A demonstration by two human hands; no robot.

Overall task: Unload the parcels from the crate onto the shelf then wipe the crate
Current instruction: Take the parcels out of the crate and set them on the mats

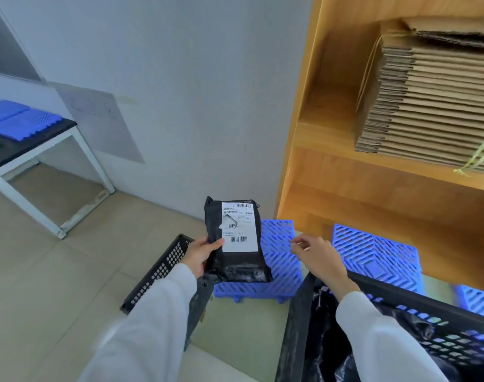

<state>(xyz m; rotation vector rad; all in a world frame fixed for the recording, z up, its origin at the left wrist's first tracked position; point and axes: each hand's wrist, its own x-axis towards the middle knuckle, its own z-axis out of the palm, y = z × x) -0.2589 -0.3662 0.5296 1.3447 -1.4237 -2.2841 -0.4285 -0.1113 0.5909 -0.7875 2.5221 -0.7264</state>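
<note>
— Left hand [200, 255]?
— Reaching forward from a white sleeve [152, 321], gripping a black poly-bag parcel [236, 241] by its left edge, thumb lying across the front, fingers wrapping behind. Holding it upright, label side facing the camera.
— Right hand [316, 257]?
— Hovering just right of the parcel, apart from it, back of the hand turning up, fingers loosely curling, holding nothing. Forearm crossing above the near rim of the black crate [400, 296].
— Looking how, that parcel?
— Flat, oblong, wrapping in glossy black plastic, wrinkling and bunching at the bottom end. Carrying a white shipping label [239, 227] with barcodes at top and bottom and a ragged torn patch on the left side. Print too small for reading.
— Sitting where?
— Hanging in the air in front of the blue slatted pallet [279, 260] on the floor, left of the wooden shelf unit [331, 161], above the gap between two black crates.
— Crates?
— Perforated black plastic; one at lower right showing more crumpled black bags [329, 340] inside, another [158, 271] lying partly behind the left forearm.
— Shelf?
— Light wood, bearing a bound stack of flattened cardboard boxes [433, 100], yellow strapping [480, 153] dangling at its right. Second blue pallet [375, 252] standing under the lower board.
— Elsewhere?
— White-framed dark-topped table [42, 144] at far left, bearing blue panels [23, 122].
</note>
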